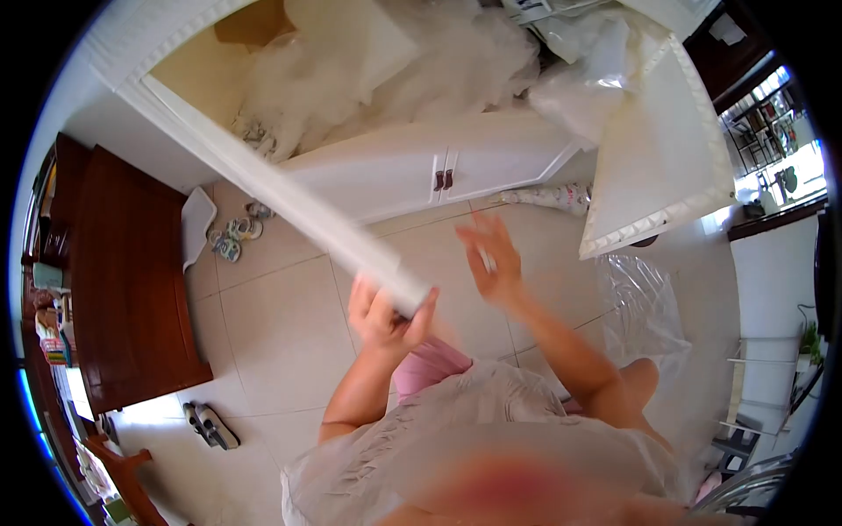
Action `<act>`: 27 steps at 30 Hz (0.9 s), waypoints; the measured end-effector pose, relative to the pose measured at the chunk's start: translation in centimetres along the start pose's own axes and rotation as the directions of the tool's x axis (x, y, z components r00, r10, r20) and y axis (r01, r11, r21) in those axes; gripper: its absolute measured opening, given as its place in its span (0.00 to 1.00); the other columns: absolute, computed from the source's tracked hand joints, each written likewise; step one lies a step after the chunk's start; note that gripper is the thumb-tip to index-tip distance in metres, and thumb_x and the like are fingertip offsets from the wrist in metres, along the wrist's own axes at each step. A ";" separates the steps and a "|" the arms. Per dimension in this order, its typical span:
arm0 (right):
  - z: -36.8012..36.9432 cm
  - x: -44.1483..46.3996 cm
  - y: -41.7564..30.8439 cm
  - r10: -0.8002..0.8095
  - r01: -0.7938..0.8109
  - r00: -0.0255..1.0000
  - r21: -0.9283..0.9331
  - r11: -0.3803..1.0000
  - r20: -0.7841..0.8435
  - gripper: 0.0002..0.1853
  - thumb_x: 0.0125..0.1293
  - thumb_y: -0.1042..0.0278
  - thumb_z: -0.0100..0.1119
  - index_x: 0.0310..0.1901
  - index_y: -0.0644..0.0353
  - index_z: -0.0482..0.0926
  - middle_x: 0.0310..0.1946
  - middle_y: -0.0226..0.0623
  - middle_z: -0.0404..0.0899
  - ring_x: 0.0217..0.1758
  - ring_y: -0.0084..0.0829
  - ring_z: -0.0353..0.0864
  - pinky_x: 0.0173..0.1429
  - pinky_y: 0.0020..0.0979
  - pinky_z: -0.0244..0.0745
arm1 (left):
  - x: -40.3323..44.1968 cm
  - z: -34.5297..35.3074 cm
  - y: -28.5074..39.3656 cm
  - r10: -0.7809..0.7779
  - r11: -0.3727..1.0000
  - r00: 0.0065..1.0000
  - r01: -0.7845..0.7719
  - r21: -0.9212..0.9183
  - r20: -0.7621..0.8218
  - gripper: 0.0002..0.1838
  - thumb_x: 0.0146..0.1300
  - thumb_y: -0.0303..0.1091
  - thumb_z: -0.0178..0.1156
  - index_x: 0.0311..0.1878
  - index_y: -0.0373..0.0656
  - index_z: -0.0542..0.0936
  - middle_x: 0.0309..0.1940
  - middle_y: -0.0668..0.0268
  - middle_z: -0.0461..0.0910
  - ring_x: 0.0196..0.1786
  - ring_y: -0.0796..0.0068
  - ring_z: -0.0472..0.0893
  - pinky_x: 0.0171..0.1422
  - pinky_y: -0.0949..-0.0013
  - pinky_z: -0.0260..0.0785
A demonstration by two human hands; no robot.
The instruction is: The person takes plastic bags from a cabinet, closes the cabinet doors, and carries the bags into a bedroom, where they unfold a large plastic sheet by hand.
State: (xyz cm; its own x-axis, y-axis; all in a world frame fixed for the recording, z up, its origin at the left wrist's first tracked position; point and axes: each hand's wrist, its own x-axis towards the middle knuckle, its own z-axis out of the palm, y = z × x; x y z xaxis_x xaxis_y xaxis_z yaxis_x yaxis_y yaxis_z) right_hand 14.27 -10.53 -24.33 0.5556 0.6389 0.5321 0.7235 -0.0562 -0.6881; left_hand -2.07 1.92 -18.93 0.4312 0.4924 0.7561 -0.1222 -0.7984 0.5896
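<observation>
My left hand (pixel 386 314) is closed round the near end of a long white cabinet door (pixel 289 197), seen almost edge-on and blurred. The door slants up to the left side of a white cabinet. My right hand (pixel 493 263) is raised to the right of that end, fingers apart and slightly blurred, with nothing in it. Inside the cabinet (pixel 351 184) lies a heap of cloudy, translucent plastic (pixel 456 61). Its other door (pixel 662 158), with a scalloped edge, hangs open at the right.
A clear plastic bag (pixel 640 302) and a patterned wrapped bundle (pixel 553 198) lie on the tiled floor. A brown wooden cabinet (pixel 132 280) stands at the left. Children's sandals (pixel 232 237) and dark shoes (pixel 210 426) are on the floor.
</observation>
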 end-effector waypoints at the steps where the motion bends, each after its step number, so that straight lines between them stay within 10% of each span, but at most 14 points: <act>1: -1.8 -2.8 0.0 0.083 -0.083 0.994 -0.007 0.997 0.072 0.13 0.64 0.76 0.55 0.49 0.55 0.81 0.46 0.33 0.83 0.62 0.43 0.74 0.74 0.53 0.51 | 1.6 2.1 0.3 -0.031 0.997 0.998 0.027 -0.071 -0.059 0.18 0.43 0.26 0.73 0.20 0.41 0.69 0.20 0.65 0.67 0.23 0.63 0.66 0.27 0.64 0.57; 4: -7.5 -9.7 1.2 0.380 -0.381 0.912 -0.020 0.924 0.156 0.08 0.66 0.73 0.55 0.45 0.57 0.81 0.40 0.34 0.84 0.49 0.34 0.82 0.66 0.41 0.66 | 5.6 5.8 0.9 0.026 0.999 1.000 -0.026 -0.029 0.008 0.18 0.43 0.26 0.74 0.21 0.40 0.69 0.21 0.63 0.66 0.25 0.61 0.65 0.30 0.63 0.58; 8: -14.4 -9.4 0.0 0.710 -0.664 0.640 0.254 0.703 -0.292 0.11 0.73 0.65 0.50 0.47 0.65 0.76 0.28 0.31 0.78 0.33 0.23 0.77 0.49 0.27 0.72 | 9.6 12.3 -1.4 0.160 0.987 0.986 -0.160 0.002 0.048 0.17 0.47 0.26 0.72 0.32 0.36 0.71 0.31 0.56 0.69 0.37 0.54 0.68 0.39 0.58 0.60; 14: -16.0 -1.8 0.8 0.317 -0.239 0.803 0.214 0.947 -0.505 0.17 0.71 0.67 0.54 0.55 0.66 0.68 0.41 0.36 0.75 0.41 0.22 0.75 0.49 0.26 0.71 | 16.2 20.2 -10.1 0.322 0.927 0.942 -0.333 0.172 0.089 0.23 0.52 0.24 0.66 0.52 0.34 0.70 0.42 0.51 0.70 0.45 0.48 0.71 0.51 0.53 0.64; 22: -12.7 3.9 1.1 -0.018 -0.113 0.959 -0.443 0.889 -0.282 0.14 0.60 0.61 0.67 0.28 0.57 0.72 0.21 0.28 0.76 0.25 0.28 0.76 0.34 0.33 0.68 | 14.8 18.2 -9.3 0.227 0.973 0.966 -0.230 0.010 0.120 0.24 0.51 0.23 0.67 0.52 0.36 0.71 0.44 0.52 0.73 0.50 0.52 0.72 0.53 0.56 0.66; 27: -13.8 2.7 1.5 0.007 -0.137 0.959 -0.440 0.888 -0.284 0.13 0.56 0.60 0.69 0.28 0.54 0.73 0.19 0.26 0.74 0.23 0.29 0.74 0.32 0.34 0.66 | 10.1 20.7 -7.3 0.371 0.927 0.852 -0.361 -0.099 0.369 0.20 0.52 0.25 0.64 0.51 0.41 0.75 0.49 0.56 0.74 0.52 0.54 0.73 0.53 0.57 0.68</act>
State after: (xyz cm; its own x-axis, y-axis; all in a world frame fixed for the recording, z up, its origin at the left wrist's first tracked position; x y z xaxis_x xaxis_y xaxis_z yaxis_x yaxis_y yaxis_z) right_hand 22.55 -19.48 -17.06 0.6541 0.3939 0.6458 0.7464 -0.4744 -0.4667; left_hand 21.65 5.60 -21.47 0.6517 -0.0046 0.7584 -0.3578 -0.8836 0.3021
